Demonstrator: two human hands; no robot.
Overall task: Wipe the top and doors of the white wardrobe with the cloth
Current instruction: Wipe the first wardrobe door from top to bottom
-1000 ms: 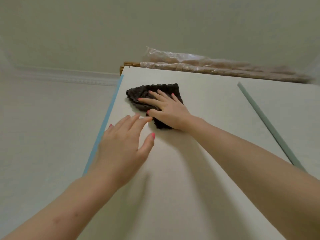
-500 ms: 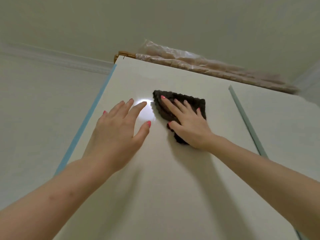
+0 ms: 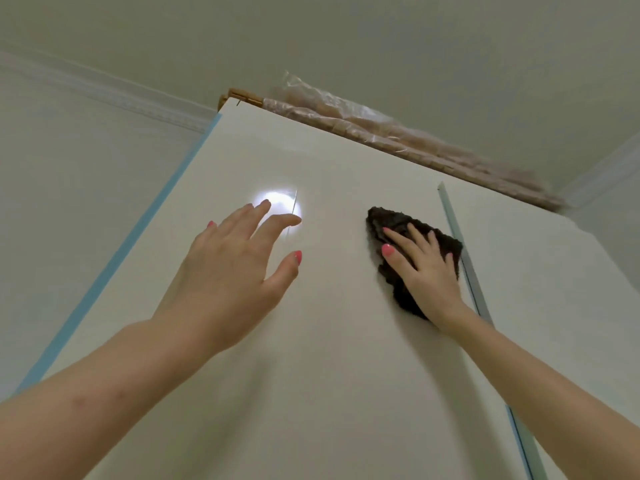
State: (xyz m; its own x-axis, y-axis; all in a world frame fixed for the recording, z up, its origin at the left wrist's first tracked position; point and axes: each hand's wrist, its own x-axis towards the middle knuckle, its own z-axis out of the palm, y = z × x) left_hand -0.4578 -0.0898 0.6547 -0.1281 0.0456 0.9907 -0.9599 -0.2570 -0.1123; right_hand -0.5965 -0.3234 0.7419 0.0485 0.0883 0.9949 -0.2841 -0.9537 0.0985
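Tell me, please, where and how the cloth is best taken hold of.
Probably the cloth's bare upper-left corner, pinched from the left: it lies flat on the door, the right hand covers its middle, and the left hand is free there.

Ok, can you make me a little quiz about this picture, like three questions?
1. True or false: the right hand presses the cloth flat on the door.
2. Which is nearest the cloth? A) the blue left edge B) the strip between the doors C) the ceiling
3. Fill in: the left hand holds ____.

Key
1. True
2. B
3. nothing; its fingers are spread, near the bright light spot
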